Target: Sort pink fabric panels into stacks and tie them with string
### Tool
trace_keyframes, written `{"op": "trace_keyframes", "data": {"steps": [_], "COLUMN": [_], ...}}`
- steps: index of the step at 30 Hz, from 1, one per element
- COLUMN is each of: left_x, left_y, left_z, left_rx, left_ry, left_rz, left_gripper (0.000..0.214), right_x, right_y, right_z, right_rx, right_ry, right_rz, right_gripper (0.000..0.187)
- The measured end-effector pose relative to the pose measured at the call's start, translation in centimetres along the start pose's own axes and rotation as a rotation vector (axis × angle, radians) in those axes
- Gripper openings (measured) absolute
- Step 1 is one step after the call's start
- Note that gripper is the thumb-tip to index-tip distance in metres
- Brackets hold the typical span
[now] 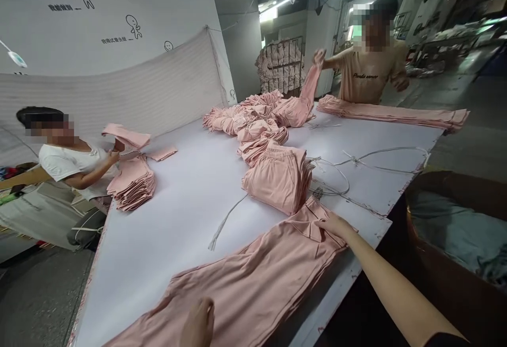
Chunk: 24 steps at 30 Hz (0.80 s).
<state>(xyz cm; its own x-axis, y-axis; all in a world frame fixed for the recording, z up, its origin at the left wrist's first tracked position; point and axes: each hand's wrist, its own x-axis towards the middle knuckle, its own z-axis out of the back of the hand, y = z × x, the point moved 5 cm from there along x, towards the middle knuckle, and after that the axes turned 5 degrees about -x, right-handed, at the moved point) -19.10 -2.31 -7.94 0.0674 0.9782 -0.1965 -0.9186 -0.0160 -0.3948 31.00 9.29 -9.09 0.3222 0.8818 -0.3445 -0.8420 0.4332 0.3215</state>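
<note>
One pair of pink trousers (253,283) lies spread flat on the tabletop (182,199); a folded stack (279,178) sits just beyond the right grip, with a loose heap (253,117) farther off, so plenty seems left. The right hand (335,225) pinches the waistband, fingers closed on cloth. The left hand (200,323) rests flat and open on a leg
</note>
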Motion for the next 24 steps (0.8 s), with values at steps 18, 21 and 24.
{"op": "trace_keyframes", "data": {"steps": [18, 21, 24], "left_x": [11.2, 12.1, 12.5], "left_y": [-8.2, -7.3, -6.7], "left_z": [-3.5, -3.0, -2.4], "left_rx": [0.283, 0.246, 0.198], "left_ry": [0.020, 0.039, 0.038], "left_rz": [0.106, 0.137, 0.155], "left_gripper": [0.022, 0.020, 0.021], "right_x": [2.3, 3.4, 3.6], "right_y": [-0.8, -2.4, -2.2], "right_z": [0.4, 0.8, 0.8], "right_rx": [0.147, 0.212, 0.195], "right_ry": [-0.157, -0.090, -0.048], "right_rz": [0.067, 0.026, 0.082], "right_gripper": [0.030, 0.033, 0.030]}}
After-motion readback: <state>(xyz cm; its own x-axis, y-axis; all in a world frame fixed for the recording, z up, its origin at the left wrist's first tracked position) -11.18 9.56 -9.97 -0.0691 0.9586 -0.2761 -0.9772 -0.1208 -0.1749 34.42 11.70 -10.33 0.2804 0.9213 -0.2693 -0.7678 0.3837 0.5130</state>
